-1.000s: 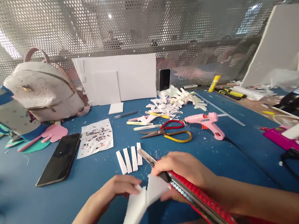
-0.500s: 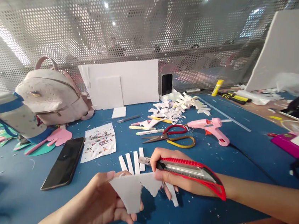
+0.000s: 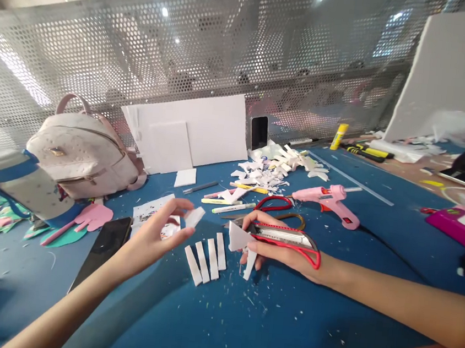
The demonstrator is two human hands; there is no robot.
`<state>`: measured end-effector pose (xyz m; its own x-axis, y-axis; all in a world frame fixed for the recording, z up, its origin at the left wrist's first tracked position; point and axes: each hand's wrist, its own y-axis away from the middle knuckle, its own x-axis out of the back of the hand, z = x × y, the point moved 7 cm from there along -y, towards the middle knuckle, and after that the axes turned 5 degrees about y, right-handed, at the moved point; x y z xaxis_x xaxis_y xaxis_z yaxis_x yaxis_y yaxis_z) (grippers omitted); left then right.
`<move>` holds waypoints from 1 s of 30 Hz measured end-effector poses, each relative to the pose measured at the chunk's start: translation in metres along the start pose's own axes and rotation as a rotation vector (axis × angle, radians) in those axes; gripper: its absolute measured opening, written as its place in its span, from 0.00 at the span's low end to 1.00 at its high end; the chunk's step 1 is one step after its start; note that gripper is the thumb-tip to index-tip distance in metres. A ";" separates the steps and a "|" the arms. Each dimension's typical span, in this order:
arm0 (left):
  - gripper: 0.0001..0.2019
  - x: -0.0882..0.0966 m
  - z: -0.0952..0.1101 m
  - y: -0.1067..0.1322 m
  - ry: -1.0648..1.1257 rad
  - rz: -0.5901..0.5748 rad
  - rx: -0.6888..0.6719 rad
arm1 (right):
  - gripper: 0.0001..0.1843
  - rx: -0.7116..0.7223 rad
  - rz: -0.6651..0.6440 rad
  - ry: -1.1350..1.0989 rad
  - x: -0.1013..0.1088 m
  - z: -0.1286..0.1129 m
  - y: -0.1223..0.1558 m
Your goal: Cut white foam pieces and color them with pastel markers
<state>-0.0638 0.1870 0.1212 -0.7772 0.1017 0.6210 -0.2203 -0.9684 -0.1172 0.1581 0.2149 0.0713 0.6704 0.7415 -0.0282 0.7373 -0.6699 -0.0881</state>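
Observation:
My right hand [image 3: 278, 251] is closed round a red and silver utility knife [image 3: 288, 237] and also pinches white foam pieces [image 3: 237, 237], one a triangle and one a thin strip hanging below. My left hand [image 3: 155, 235] is raised over the blue table [image 3: 293, 308], fingers apart, with a small white foam piece [image 3: 193, 216] at its fingertips. Several white foam strips [image 3: 206, 258] lie side by side on the table between my hands.
Scissors [image 3: 273, 207], a pink glue gun [image 3: 329, 201], pens and a heap of white foam scraps [image 3: 275, 164] lie behind. A black phone [image 3: 105, 238], a speckled paper sheet, a backpack [image 3: 85, 150] and a bottle [image 3: 19, 182] sit left. White boards [image 3: 204, 124] lean on the mesh wall.
The large white piece is now apart: my left hand has swung left and up with a small bit, and my right hand moved back with the knife and the remaining pieces.

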 end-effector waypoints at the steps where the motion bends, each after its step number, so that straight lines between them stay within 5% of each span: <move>1: 0.21 0.000 -0.002 -0.011 -0.062 0.014 -0.021 | 0.15 0.008 -0.004 -0.002 0.000 0.002 0.000; 6: 0.23 -0.017 -0.025 -0.057 -0.264 -0.009 -0.146 | 0.17 0.081 0.057 0.042 0.010 0.012 -0.003; 11: 0.20 -0.024 -0.041 -0.075 -0.309 -0.009 -0.194 | 0.17 0.101 0.111 0.072 0.018 0.020 -0.004; 17: 0.20 -0.026 -0.012 -0.060 -0.112 0.049 -0.193 | 0.16 0.128 0.127 0.129 0.021 0.022 -0.005; 22: 0.14 -0.063 0.014 -0.038 0.200 -0.080 -0.076 | 0.15 0.176 0.134 0.213 0.017 0.013 -0.002; 30: 0.17 -0.083 0.003 -0.031 0.479 -0.115 0.096 | 0.16 0.201 0.172 0.309 0.019 0.004 0.001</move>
<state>0.0097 0.2073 0.0757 -0.9391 0.2808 0.1979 -0.2831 -0.9589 0.0170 0.1714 0.2284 0.0671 0.7985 0.5527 0.2384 0.6019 -0.7394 -0.3017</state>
